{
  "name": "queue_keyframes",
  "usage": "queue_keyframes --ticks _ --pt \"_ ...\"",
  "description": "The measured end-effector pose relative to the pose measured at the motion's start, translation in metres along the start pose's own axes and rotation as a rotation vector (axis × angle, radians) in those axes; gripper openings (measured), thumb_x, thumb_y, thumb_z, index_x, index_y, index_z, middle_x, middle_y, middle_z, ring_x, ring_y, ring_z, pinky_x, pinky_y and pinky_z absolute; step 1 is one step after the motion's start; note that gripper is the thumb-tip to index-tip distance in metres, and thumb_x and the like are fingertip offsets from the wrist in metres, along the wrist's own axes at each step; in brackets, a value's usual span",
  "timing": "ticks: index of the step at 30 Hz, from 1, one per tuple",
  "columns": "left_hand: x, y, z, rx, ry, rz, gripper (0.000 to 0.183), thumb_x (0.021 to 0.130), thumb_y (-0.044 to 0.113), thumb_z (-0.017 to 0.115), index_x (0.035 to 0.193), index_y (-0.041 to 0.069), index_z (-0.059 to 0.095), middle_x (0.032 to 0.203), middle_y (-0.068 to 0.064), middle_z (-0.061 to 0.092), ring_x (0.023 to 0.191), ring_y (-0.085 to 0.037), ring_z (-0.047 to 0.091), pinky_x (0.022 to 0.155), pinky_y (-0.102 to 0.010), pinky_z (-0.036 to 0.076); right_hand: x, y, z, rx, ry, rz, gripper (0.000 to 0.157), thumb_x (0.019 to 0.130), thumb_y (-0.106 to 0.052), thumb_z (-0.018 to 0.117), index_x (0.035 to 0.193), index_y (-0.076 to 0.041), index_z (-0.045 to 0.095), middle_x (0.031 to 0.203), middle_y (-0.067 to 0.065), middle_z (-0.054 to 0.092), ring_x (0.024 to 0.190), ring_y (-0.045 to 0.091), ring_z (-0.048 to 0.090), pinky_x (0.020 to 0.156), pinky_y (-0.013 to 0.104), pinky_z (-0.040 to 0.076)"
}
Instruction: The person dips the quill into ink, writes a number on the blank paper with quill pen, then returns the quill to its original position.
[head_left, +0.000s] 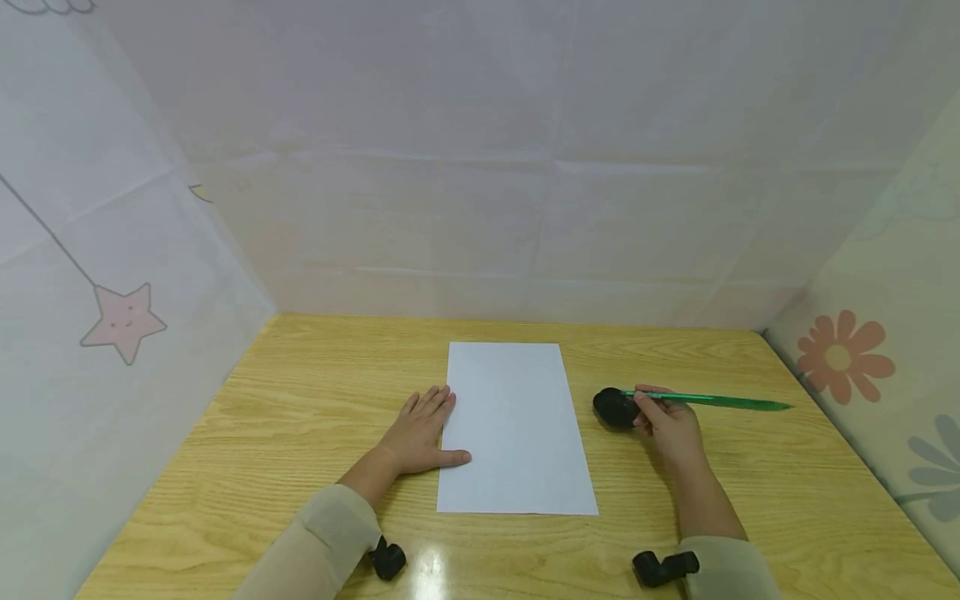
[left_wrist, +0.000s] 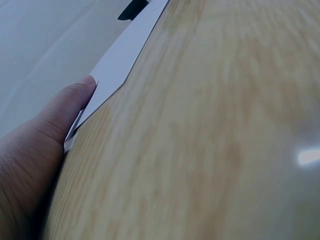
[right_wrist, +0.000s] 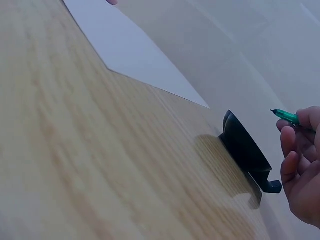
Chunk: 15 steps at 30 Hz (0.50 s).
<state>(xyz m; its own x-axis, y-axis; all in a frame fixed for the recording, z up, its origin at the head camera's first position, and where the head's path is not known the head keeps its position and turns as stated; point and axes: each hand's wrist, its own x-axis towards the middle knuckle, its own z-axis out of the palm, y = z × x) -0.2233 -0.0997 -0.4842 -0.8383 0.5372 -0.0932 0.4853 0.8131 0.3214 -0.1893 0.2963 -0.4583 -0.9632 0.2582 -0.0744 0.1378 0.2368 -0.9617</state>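
Note:
A sheet of white paper (head_left: 513,429) lies on the wooden table in front of me. My left hand (head_left: 420,433) rests spread out at the paper's left edge, its thumb lying on the sheet; the left wrist view shows that thumb (left_wrist: 70,102) at the paper's edge. A long green pen (head_left: 720,401), widening toward its far end, is pinched between the thumb and fingers of my right hand (head_left: 671,429). Its dark tip points left, off the table, in the right wrist view. Beside those fingers a black, rounded base with a short stub (right_wrist: 245,145) sits on the table.
Pale cloth walls (head_left: 480,208) with printed figures enclose the table (head_left: 300,375) at the back and both sides. A small black device (head_left: 387,558) is worn at the left wrist, another (head_left: 665,569) at the right.

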Motion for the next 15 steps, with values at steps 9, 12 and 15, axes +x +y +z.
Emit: queue_keyframes --ticks 9,12,15 --pt "0.0002 0.0008 0.0002 0.021 -0.006 -0.02 0.104 0.085 0.071 0.056 0.157 0.007 0.018 0.166 -0.009 0.013 0.154 -0.025 0.007 0.125 -0.05 0.003 -0.0023 0.0002 -0.0001 0.0 -0.026 -0.043 0.034 0.102 -0.03 0.053 0.12 -0.002 0.059 0.069 -0.011 0.052 0.066 0.006 0.049 0.062 0.021 0.045" --pt "0.0001 0.0009 0.0 0.017 -0.006 -0.018 0.104 0.085 0.07 0.057 0.157 0.007 0.018 0.165 -0.009 0.013 0.154 -0.025 0.007 0.125 -0.05 0.003 -0.0021 0.0014 0.0 -0.038 -0.038 -0.047 0.04 0.102 -0.03 0.053 0.124 0.003 0.056 0.072 -0.011 0.052 0.069 0.006 0.05 0.065 0.021 0.047" --pt "0.0001 0.0013 -0.0008 0.013 -0.009 -0.019 0.104 0.085 0.07 0.057 0.157 0.006 0.017 0.166 -0.009 0.013 0.155 -0.025 0.007 0.125 -0.05 0.002 -0.001 0.0022 0.0009 -0.053 -0.035 -0.042 0.041 0.101 -0.03 0.054 0.124 0.004 0.057 0.073 -0.01 0.053 0.07 0.006 0.051 0.066 0.02 0.048"
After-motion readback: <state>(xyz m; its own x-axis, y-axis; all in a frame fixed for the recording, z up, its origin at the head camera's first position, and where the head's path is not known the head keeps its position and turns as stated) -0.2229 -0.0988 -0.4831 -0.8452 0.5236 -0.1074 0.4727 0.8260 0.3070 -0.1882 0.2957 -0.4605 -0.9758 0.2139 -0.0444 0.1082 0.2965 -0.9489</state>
